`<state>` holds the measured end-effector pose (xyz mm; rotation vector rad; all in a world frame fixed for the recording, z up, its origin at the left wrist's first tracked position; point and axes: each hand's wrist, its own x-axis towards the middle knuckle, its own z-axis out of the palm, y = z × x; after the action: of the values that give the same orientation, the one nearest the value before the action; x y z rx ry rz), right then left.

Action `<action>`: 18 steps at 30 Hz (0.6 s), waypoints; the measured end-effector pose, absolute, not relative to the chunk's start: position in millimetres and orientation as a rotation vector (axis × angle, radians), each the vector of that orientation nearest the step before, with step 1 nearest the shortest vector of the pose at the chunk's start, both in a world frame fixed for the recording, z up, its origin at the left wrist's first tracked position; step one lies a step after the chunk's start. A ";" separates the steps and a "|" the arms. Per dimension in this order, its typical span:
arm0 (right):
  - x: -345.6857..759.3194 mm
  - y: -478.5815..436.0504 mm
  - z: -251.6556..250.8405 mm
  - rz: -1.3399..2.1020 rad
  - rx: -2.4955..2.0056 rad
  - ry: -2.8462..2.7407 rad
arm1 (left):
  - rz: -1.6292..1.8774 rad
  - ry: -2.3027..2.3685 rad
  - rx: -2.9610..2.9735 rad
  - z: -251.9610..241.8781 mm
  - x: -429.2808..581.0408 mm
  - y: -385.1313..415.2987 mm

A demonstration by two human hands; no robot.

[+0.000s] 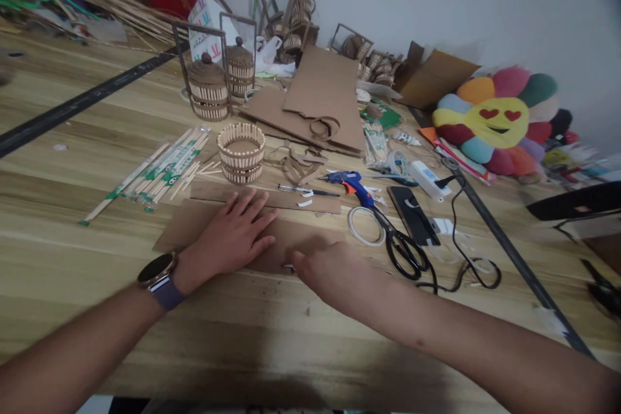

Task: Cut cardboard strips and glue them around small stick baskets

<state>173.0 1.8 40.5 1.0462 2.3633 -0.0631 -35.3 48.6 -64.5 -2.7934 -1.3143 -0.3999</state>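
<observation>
My left hand (237, 233), with a watch (158, 270) on its wrist, lies flat with fingers spread on a piece of brown cardboard (310, 236). The fingertips reach a narrow cardboard strip (320, 205) lying along its far edge. Closed low over the near edge of the cardboard is my right hand (330, 272). A small, light, blade-like tip (288, 266) shows beside its fingers; the rest of what it holds is hidden. Just beyond the left hand stands a round basket of short wooden sticks (241, 154). A pen (308, 190) lies behind the strip.
Right of the cardboard lie a blue glue gun (352, 184), black-handled scissors (405, 252), a tape roll (366, 226) and a black phone (413, 215). Packs of wooden sticks (167, 168) lie left. Behind stand lidded baskets (208, 87), larger cardboard sheets (323, 87) and a flower cushion (499, 119).
</observation>
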 end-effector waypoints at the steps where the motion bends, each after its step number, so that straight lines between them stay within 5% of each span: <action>1: 175.9 1.3 40.6 -0.070 1.053 2.362 | -0.409 -1.320 -2.796 -64.3 -35.5 48.6; 18: 244.2 -14.8 33.0 -0.029 1.124 2.287 | -0.387 -1.287 -2.787 -64.0 -38.8 49.2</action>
<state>244.2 -14.8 33.0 1.1242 2.2871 -0.0292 -38.8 49.2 -64.0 -2.7869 -1.2867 -0.3867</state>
